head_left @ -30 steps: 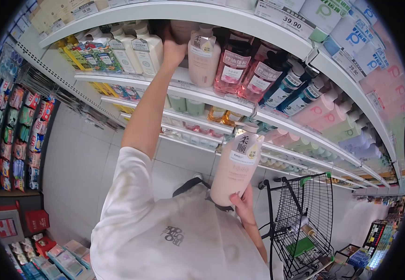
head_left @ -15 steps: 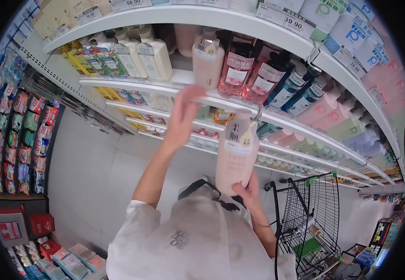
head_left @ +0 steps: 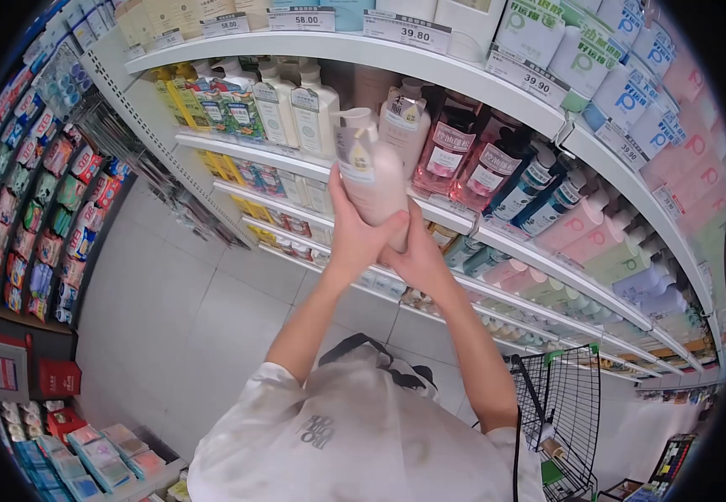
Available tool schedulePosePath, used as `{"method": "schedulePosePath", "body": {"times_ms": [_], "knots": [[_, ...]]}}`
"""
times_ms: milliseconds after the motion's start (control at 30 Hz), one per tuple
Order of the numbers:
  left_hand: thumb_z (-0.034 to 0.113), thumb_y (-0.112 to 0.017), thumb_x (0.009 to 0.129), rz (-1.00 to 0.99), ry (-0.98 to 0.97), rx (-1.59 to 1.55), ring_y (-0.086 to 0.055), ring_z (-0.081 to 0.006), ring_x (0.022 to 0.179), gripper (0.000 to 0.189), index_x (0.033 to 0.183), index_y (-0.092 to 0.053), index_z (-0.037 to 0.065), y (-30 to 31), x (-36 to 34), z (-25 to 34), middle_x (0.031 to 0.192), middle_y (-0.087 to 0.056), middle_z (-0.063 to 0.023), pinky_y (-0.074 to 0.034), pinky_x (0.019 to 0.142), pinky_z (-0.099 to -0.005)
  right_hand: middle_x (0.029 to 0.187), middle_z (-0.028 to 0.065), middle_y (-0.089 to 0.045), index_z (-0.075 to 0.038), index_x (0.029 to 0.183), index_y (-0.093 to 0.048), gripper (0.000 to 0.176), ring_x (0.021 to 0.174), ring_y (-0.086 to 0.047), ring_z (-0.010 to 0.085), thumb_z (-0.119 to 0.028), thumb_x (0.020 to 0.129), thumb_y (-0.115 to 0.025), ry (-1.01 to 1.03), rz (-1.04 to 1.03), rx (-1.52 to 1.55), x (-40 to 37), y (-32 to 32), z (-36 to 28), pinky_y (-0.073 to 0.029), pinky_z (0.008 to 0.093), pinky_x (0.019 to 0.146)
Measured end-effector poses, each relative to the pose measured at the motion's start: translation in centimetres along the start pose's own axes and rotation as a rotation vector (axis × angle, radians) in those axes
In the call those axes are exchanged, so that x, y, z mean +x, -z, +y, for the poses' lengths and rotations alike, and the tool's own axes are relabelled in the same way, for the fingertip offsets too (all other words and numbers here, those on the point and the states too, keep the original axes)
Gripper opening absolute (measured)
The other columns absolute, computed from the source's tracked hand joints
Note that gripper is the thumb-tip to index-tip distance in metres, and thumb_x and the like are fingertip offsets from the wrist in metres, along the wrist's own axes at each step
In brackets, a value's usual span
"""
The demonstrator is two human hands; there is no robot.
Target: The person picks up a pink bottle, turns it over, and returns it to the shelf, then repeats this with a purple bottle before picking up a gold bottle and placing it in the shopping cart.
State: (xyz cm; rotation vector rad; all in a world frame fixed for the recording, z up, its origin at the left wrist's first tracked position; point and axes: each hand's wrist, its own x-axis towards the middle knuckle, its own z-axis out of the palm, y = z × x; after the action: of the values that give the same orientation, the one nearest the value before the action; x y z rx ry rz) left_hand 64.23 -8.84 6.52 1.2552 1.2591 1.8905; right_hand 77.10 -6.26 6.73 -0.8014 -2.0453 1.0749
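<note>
A pale pink pump bottle (head_left: 373,180) is held tilted between both hands in front of the upper shelf. My left hand (head_left: 355,226) wraps its left side, thumb across the front. Around the lower right side closes my right hand (head_left: 417,247); its fingers are partly hidden behind the bottle. A matching pale pink bottle (head_left: 405,125) stands on the shelf just behind. To its right are clear pink bottles (head_left: 447,155) with dark pumps, and to its left stand white pump bottles (head_left: 313,113).
The curved shelf edge (head_left: 338,43) with price tags overhangs the bottles. Lower shelves hold more bottles. A black wire shopping cart (head_left: 559,410) stands at my right. Packets fill a rack (head_left: 45,217) on the left, and grey floor tiles (head_left: 212,309) lie below.
The pump bottle has risen up and left toward the shelf, carried by my right hand. My left hand, empty before, now grips it too. The view has shifted slightly.
</note>
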Motion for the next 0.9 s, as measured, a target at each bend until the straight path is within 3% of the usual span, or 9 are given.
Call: {"method": "schedulePosePath", "body": {"times_ms": [33,67,200,267,300,367,433,567,900], "knots": [[0.008,-0.076,0.064,0.002,-0.002,-0.002,-0.042,-0.0256,0.118,0.107,0.140,-0.002,-0.001,0.5,0.5,-0.7,0.130,-0.035,-0.0183,-0.038,0.097,-0.0363,0.126,0.0248,-0.044,0.001,0.136,-0.025,0.076,0.116,-0.047,0.0372,-0.019,0.076,-0.068,-0.081,-0.092,-0.102,0.3,0.4,-0.4,-0.039,0.0402,0.096],[0.007,-0.077,0.062,0.023,-0.051,-0.004,-0.041,-0.0266,0.118,0.108,0.140,-0.003,0.000,1.1,1.2,-1.5,0.130,-0.034,-0.0196,-0.037,0.098,-0.0367,0.126,0.0233,-0.045,-0.001,0.135,-0.031,0.069,0.116,-0.048,0.0342,-0.017,0.077,-0.065,0.112,-0.039,-0.206,0.6,0.7,-0.4,-0.039,0.0346,0.096],[0.009,-0.079,0.059,0.104,-0.164,0.033,-0.039,-0.0282,0.119,0.111,0.141,-0.005,0.000,2.9,4.0,-4.1,0.132,-0.032,-0.0201,-0.034,0.100,-0.0384,0.122,0.0191,-0.050,-0.004,0.132,-0.039,0.059,0.105,-0.055,0.0302,-0.014,0.080,-0.063,0.264,-0.037,-0.509,0.5,2.7,1.0,-0.043,0.0345,0.090],[0.012,-0.081,0.057,0.161,-0.187,0.042,-0.037,-0.0282,0.121,0.114,0.140,-0.005,0.000,3.4,5.5,-4.4,0.133,-0.030,-0.0199,-0.032,0.101,-0.0397,0.111,0.0149,-0.058,-0.006,0.127,-0.046,0.053,0.097,-0.058,0.0282,-0.019,0.080,-0.065,-0.039,-0.145,-0.115,-1.1,3.5,2.3,-0.045,0.0352,0.086],[0.012,-0.081,0.057,0.159,-0.186,0.037,-0.037,-0.0282,0.121,0.114,0.140,-0.005,0.000,3.6,6.5,-4.5,0.133,-0.030,-0.0199,-0.032,0.101,-0.0397,0.111,0.0149,-0.058,-0.006,0.127,-0.046,0.053,0.097,-0.058,0.0282,-0.019,0.080,-0.065,-0.042,-0.143,-0.119,-2.2,3.8,3.5,-0.045,0.0352,0.086],[0.013,-0.082,0.056,0.188,-0.304,0.048,-0.035,-0.0284,0.122,0.113,0.139,-0.006,0.001,3.9,8.4,-5.0,0.133,-0.028,-0.0198,-0.032,0.102,-0.0395,0.111,0.0104,-0.059,-0.008,0.126,-0.049,0.046,0.096,-0.057,0.0186,-0.017,0.083,-0.064,-0.265,-0.226,0.123,-5.3,3.8,6.9,-0.045,0.0317,0.085],[0.013,-0.083,0.057,0.172,-0.336,0.090,-0.034,-0.0286,0.123,0.113,0.139,-0.007,0.001,3.8,9.9,-5.5,0.134,-0.028,-0.0196,-0.031,0.102,-0.0396,0.111,0.0075,-0.059,-0.008,0.126,-0.048,0.043,0.097,-0.056,0.0142,-0.014,0.086,-0.061,-0.344,-0.252,0.239,-9.1,3.5,10.3,-0.045,0.0300,0.085],[0.013,-0.084,0.057,0.107,-0.413,0.174,-0.032,-0.0295,0.126,0.111,0.139,-0.010,0.001,3.3,12.0,-7.2,0.137,-0.026,-0.0197,-0.029,0.104,-0.0397,0.108,0.0088,-0.060,-0.006,0.127,-0.047,0.044,0.097,-0.057,0.0155,-0.012,0.085,-0.060,-0.506,-0.227,0.563,-16.9,3.3,13.0,-0.045,0.0279,0.084],[0.013,-0.083,0.057,0.117,-0.315,0.290,-0.028,-0.0308,0.129,0.110,0.140,-0.012,-0.002,1.8,12.9,-10.4,0.138,-0.026,-0.0209,-0.023,0.108,-0.0391,0.094,0.0112,-0.062,-0.008,0.112,-0.052,0.030,0.081,-0.062,0.0219,-0.014,0.083,-0.056,-1.207,0.872,0.552,-40.0,-0.5,20.7,-0.050,0.0345,0.068]]}}
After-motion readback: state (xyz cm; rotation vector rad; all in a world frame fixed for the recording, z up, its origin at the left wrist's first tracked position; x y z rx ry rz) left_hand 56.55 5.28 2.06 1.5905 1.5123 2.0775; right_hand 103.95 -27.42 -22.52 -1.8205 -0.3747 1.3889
